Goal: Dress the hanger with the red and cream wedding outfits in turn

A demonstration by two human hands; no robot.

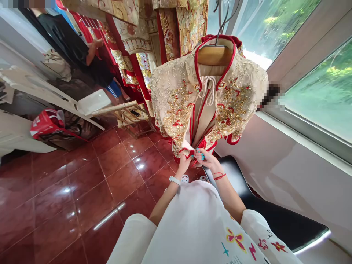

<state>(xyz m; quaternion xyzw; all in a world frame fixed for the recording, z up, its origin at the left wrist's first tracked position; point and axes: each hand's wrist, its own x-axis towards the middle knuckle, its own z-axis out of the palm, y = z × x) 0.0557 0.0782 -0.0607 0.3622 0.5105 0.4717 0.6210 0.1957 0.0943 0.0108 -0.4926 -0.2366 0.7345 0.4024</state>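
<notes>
In front of me hangs a cream jacket (173,88) with red trim and gold beadwork, on a wooden hanger (214,55). Its front falls open, and a pale cord (211,93) is tied in a bow below the collar. My left hand (186,161) pinches the red-trimmed lower front edge. Close beside it, my right hand (206,160) has its fingers closed on the other front edge. The fingertips nearly meet, and whatever small part lies between them is too small to make out.
More embroidered garments (191,33) hang behind the jacket. Right of me stand a black chair (261,209) and a window (316,91). To the left are a bamboo stool (134,116), a white chair (95,102), a red bag (48,124) and a person in dark clothes (68,44).
</notes>
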